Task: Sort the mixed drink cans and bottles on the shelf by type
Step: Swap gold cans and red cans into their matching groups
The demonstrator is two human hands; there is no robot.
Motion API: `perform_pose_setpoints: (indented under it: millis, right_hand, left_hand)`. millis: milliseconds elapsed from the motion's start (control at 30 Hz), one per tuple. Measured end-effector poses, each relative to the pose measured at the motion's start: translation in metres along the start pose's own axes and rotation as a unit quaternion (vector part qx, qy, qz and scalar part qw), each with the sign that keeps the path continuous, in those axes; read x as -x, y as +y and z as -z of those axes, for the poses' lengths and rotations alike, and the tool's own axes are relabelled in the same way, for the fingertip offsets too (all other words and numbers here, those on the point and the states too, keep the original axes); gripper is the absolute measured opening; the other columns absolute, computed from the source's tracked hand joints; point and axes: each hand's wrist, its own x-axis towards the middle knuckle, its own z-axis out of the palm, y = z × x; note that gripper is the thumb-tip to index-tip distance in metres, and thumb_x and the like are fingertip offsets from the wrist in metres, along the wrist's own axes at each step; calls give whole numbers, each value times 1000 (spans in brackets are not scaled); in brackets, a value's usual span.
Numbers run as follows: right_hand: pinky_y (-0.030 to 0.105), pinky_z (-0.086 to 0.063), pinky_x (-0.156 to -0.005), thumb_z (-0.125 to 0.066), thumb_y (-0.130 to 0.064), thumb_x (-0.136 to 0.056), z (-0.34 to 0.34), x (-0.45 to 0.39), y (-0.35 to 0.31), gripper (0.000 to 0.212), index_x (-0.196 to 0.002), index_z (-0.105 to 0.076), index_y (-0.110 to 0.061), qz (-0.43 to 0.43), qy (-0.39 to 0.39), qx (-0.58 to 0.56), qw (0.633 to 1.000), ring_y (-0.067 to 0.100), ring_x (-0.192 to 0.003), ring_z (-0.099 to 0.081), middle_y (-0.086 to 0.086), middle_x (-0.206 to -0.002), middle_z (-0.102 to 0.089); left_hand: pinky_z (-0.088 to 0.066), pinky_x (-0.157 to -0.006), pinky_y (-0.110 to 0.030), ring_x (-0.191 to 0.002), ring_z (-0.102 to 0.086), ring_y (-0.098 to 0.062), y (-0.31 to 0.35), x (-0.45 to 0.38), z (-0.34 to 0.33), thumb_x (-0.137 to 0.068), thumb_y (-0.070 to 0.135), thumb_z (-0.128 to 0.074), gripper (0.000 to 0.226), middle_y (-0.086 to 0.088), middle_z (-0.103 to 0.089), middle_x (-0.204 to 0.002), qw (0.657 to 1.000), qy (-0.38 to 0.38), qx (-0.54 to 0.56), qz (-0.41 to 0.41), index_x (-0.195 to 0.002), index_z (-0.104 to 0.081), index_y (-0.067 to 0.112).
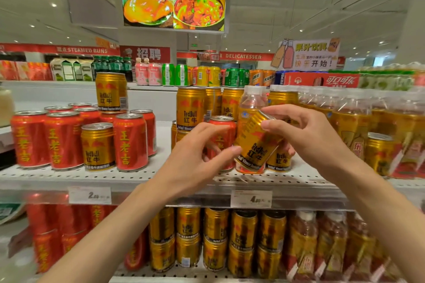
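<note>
My right hand (305, 135) holds a gold Red Bull can (257, 145), tilted to the right, just above the white shelf (138, 176). My left hand (195, 156) is at a red can (222, 122) standing next to it, thumb and index finger spread over its front; a grip cannot be told. A clear bottle (251, 99) stands right behind the tilted can. On the left, a group of red cans (62, 140) has one gold can (97, 147) in its front row and another gold can (111, 91) on top.
Gold cans (190, 105) are stacked at the back centre. Wrapped bottles (351, 122) fill the right side, with a gold can (379, 154) in front of them. The lower shelf holds red cans, gold cans (216, 236) and bottles. Price tags (251, 199) hang on the shelf edge.
</note>
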Motion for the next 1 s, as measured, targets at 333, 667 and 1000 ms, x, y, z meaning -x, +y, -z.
perform_pose_setpoints:
  millis: [333,667,1000]
  right_hand:
    - [24,-45,-72,-74,-49,-82,0,-3,10,41,-121,-70,-37,0,-18,37,999,4,-87,-62,-13,-114,-70]
    - [24,-46,-74,-73,-47,-82,9,-5,12,41,-122,-69,-36,4,-26,45,999,7,-100,-64,-14,-118,-67]
    - [22,-48,-72,-73,-47,-83,8,-3,13,43,-124,-68,-36,20,-41,60,997,3,-96,-66,-17,-116,-67]
  left_hand:
    - [-58,-82,-48,-89,-69,-26,-6,-31,-10,-100,41,-53,51,3,-46,-141,966,21,-259,-10,-146,-47,20]
    - [-57,-85,-47,-81,-68,-22,2,-26,4,-95,41,-65,34,0,-53,-142,979,21,-200,-29,-119,-51,21]
    - [-54,-100,-46,-110,-63,-15,5,-23,11,-81,49,-79,69,3,-59,-135,988,-37,-153,11,-132,-36,29]
